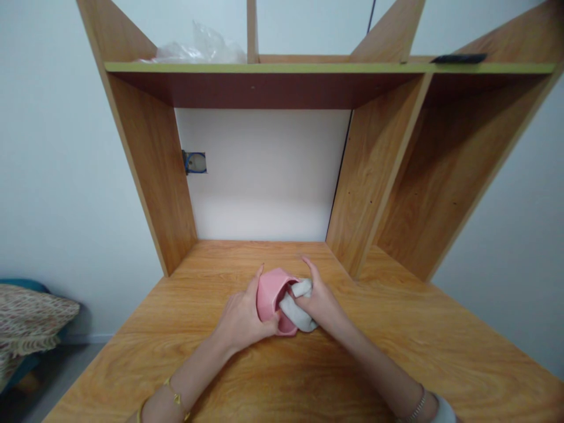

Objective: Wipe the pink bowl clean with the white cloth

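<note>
A pink faceted cup (pixel 269 294) lies tipped on its side on the wooden desk (pixel 396 352), its mouth turned to the right. My left hand (pixel 242 320) is wrapped round the cup's left side, thumb under it and a finger raised along its back. My right hand (pixel 321 302) is closed on a bunched white cloth (pixel 296 311), which is pushed into the cup's mouth and spills out below it.
The desk has a wooden hutch: side panels (pixel 154 176) and a shelf (pixel 264 67) overhead with crumpled clear plastic (pixel 198 50) and a dark flat object (pixel 458 58). A blue wall socket box (pixel 194 162) sits at the back left. A patterned cushion (pixel 26 317) lies far left.
</note>
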`<action>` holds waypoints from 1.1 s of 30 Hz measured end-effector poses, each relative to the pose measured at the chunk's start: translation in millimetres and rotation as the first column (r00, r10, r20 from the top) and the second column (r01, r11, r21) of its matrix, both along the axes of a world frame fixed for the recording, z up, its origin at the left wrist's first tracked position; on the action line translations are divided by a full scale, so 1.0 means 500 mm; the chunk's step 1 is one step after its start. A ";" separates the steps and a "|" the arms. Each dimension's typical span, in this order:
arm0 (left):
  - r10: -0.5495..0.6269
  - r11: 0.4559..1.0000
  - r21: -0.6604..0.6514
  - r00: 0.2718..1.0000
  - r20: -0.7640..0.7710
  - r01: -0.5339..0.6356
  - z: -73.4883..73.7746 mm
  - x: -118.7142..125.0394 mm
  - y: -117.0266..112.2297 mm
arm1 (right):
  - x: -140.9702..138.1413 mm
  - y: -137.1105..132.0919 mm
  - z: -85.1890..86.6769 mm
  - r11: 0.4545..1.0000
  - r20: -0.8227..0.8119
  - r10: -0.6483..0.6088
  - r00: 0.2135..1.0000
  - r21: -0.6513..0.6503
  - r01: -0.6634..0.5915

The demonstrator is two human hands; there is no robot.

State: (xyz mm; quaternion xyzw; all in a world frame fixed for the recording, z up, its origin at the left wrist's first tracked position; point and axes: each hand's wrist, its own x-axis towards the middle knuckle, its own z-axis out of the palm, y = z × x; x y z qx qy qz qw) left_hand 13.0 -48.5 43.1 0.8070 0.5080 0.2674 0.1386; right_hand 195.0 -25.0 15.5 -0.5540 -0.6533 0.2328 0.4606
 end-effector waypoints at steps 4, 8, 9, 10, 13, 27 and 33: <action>-0.021 1.000 -0.004 0.999 -0.038 0.020 -0.003 -0.003 0.003 | -0.006 -0.007 0.004 0.997 -0.013 0.079 0.997 0.004 -0.079; -0.048 0.998 0.027 0.999 0.010 0.048 -0.001 -0.006 0.007 | -0.005 -0.010 -0.004 0.994 0.057 0.106 0.993 -0.036 -0.104; -0.056 0.998 0.030 0.998 0.020 0.055 0.000 -0.007 0.007 | -0.005 -0.010 -0.008 0.993 0.080 0.112 0.990 -0.046 -0.108; -0.059 0.998 0.027 0.998 0.027 0.059 0.002 -0.008 0.007 | -0.005 -0.010 -0.011 0.992 0.101 0.121 0.988 -0.055 -0.116; -0.055 0.998 0.002 0.998 0.041 0.055 0.003 -0.009 0.008 | -0.006 -0.008 -0.020 0.988 0.120 0.151 0.981 -0.056 -0.145; -0.112 0.988 -0.049 0.892 0.438 0.148 -0.049 0.015 0.020 | -0.005 0.011 -0.040 0.995 -0.088 -0.098 0.991 -0.025 0.096; -0.111 0.986 -0.051 0.857 0.503 0.158 -0.049 0.026 0.017 | -0.008 0.007 -0.024 0.994 -0.050 -0.097 0.994 -0.050 0.094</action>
